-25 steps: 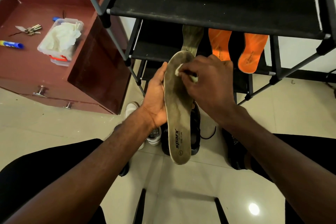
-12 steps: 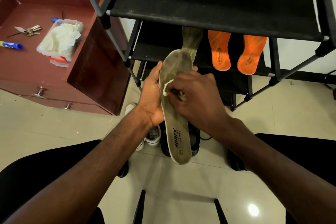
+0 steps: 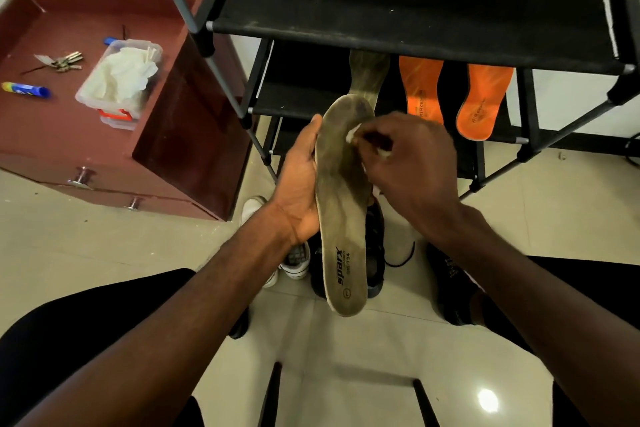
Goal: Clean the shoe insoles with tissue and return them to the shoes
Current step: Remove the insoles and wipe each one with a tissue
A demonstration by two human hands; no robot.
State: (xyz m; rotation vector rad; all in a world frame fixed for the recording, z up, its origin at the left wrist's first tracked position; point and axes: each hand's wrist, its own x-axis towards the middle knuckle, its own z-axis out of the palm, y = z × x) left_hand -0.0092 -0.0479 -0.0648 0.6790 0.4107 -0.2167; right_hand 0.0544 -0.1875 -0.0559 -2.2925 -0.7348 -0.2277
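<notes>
Hands: left cradles insole, right pinches tissue.

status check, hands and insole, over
Left hand holds worn grey-green foam insole. Right hand presses white tissue wad near its toe. Nothing in the way.

bright, even indoor light; lamp glare on the glossy floor; wide-angle bending at edges.

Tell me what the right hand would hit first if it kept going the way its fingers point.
The right hand points left, pressing tissue on the grey insole. Sliding on, it would probably meet the left hand, whose thumb lies along the insole's left edge. Depth is unclear.
</notes>
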